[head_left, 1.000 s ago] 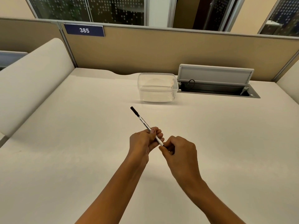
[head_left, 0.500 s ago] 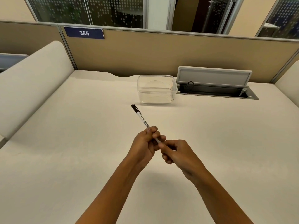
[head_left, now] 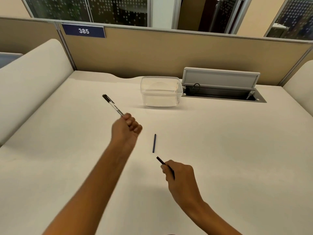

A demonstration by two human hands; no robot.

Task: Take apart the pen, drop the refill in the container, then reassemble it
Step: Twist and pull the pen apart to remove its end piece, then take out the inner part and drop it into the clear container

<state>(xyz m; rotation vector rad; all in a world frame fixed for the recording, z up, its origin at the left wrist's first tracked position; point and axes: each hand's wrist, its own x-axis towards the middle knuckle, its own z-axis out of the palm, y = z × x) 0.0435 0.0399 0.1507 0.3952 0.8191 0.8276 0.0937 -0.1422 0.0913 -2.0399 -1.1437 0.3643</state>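
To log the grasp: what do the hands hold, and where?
Left hand grips the pen barrel at its lower end; right hand holds a thin dark piece near its middle.

- Two bare forearms enter from the bottom edge of the frame, one at lower left, one at lower right.
- No sleeves show; both arms are uncovered up to the frame edge.
- The left hand (head_left: pixel 126 130), at centre frame, wears no glove, ring or watch that can be seen.
- The right hand (head_left: pixel 180 175), lower right of centre, is likewise bare, with no band at the wrist.
- Both are slightly blurred, so fine detail such as nails is hard to make out.
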